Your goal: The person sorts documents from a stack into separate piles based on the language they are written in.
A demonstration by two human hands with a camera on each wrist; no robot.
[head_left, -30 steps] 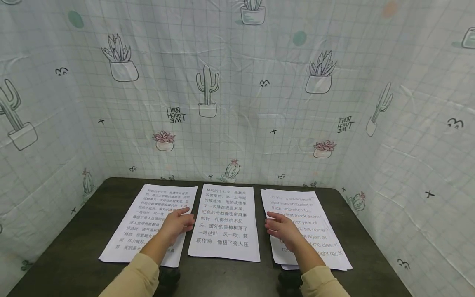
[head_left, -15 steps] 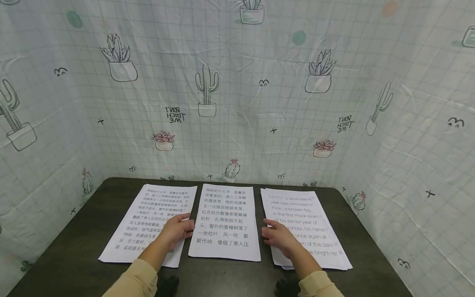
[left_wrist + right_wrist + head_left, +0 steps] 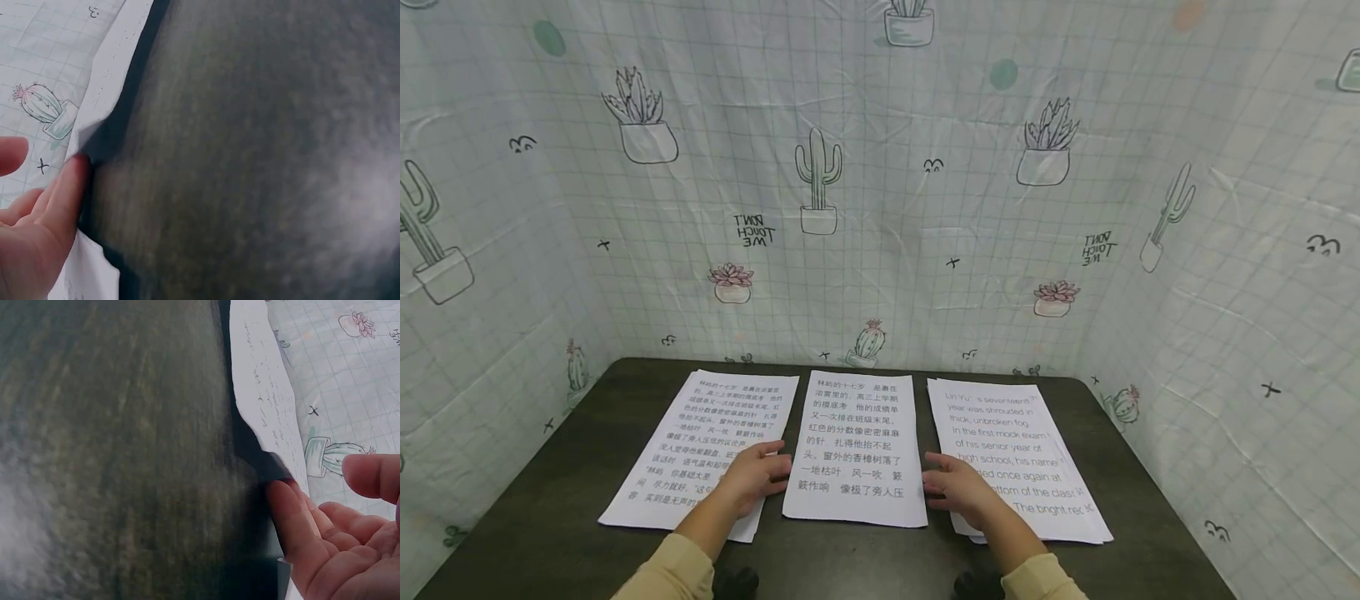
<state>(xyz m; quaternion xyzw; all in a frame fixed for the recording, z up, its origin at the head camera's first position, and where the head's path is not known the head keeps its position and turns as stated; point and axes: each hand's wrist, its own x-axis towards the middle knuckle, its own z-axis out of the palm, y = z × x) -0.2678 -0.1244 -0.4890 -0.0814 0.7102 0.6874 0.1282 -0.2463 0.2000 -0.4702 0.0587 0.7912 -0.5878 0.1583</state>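
Note:
A stack of printed paper sheets (image 3: pixel 856 433) lies in the middle of the dark table, with Chinese text on top. At its left side is my left hand (image 3: pixel 748 479), fingers loosely extended and fingertips right at the edge. My right hand (image 3: pixel 961 490) mirrors it at the right side, fingertips right at that edge. In the left wrist view, the index finger of the left hand (image 3: pixel 44 231) meets a paper edge (image 3: pixel 115 69), thumb apart. The right wrist view has the right hand (image 3: pixel 340 550) with its fingertips at a paper edge (image 3: pixel 259 381), thumb raised away.
A second stack of Chinese-text sheets (image 3: pixel 730 408) lies to the left, partly under my left forearm. English-text sheets (image 3: pixel 1000 417) lie to the right, slightly fanned. A cactus-patterned cloth (image 3: pixel 880 208) hangs around the dark table (image 3: pixel 850 562).
Both hands have moved back toward the table's near edge. The right hand has also shifted left, its fingertips now at the middle stack. The middle stack stays nearly where it was.

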